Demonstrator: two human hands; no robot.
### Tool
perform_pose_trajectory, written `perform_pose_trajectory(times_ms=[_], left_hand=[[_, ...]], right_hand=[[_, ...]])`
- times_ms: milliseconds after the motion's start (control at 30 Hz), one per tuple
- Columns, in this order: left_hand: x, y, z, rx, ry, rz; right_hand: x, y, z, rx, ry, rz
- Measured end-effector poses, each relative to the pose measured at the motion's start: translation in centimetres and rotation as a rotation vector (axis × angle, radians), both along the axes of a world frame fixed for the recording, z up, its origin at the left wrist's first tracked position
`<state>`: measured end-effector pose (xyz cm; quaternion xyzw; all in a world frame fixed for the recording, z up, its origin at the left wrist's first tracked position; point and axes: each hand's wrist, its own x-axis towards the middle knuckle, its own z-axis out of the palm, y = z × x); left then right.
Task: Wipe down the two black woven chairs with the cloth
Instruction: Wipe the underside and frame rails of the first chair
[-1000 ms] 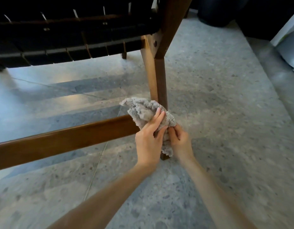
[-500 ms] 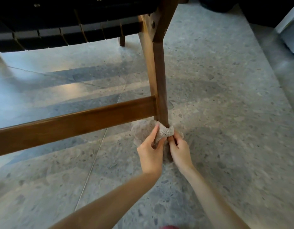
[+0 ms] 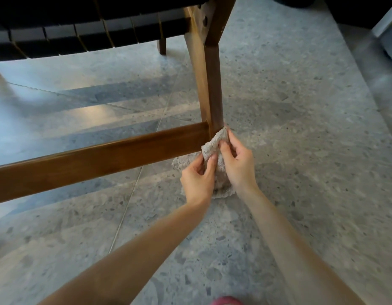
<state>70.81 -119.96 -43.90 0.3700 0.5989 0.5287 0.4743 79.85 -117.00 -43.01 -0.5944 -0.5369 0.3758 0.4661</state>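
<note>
Floor [image 3: 300, 150] fills the view: grey speckled stone w/ thin joint lines and bands of light and shadow under the seat. Chair [image 3: 80, 36] sits across the top left, black woven straps on a brown wood frame, seen from low down. Its long rail [image 3: 102, 155] runs from the left edge up to the right and meets the front leg [image 3: 209, 89], which drops from the seat corner at a slight tilt. A back leg [image 3: 162, 46] shows just behind, under the seat. White object [image 3: 388, 34] at the top right corner, can't tell what it is.

Both forearms reach in from the btm, bare, hands close together right at the leg's lower end. Right hand [image 3: 236, 164] curls round the cloth [image 3: 213, 143], thumb and fingers pressing it vs. the leg just below the rail joint. Left hand [image 3: 197, 181] pinches the same cloth a bit lower, thumb and forefinger on a fold. Cloth is pale grey-beige, fluffy, bunched round the foot of the leg, top edge touching the wood where rail and leg meet, lower edge reaching down to the floor btw the wrists. Small pink thing [image 3: 227, 301] pokes in at the btm edge, too little showing to tell.
</note>
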Motion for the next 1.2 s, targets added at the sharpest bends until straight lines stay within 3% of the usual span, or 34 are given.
perform_pose_trajectory(times_ms=[367, 667, 800, 1067, 1200], left_hand=[[-0.1, -1.9, -2.2, -0.103, 0.274, -0.279], [-1.5, -1.3, 1.1, 0.028, 0.371, -0.192], [-1.4, -0.2, 5.7, 0.182, 0.389, -0.087], [-1.3, 5.7, 16.5, 0.423, 0.324, 0.165], [-1.6, 8.9, 19.5, 0.351, 0.287, 0.260]], right_hand=[[1.6, -3.7, -4.4, -0.228, 0.018, 0.039], [0.8, -3.4, -1.3, -0.087, 0.130, -0.052], [0.2, -2.2, 3.2, 0.063, 0.109, -0.121], [-2.4, 3.6, 14.5, 0.335, 0.323, -0.107], [-4.7, 6.9, 17.4, 0.262, 0.431, -0.111]])
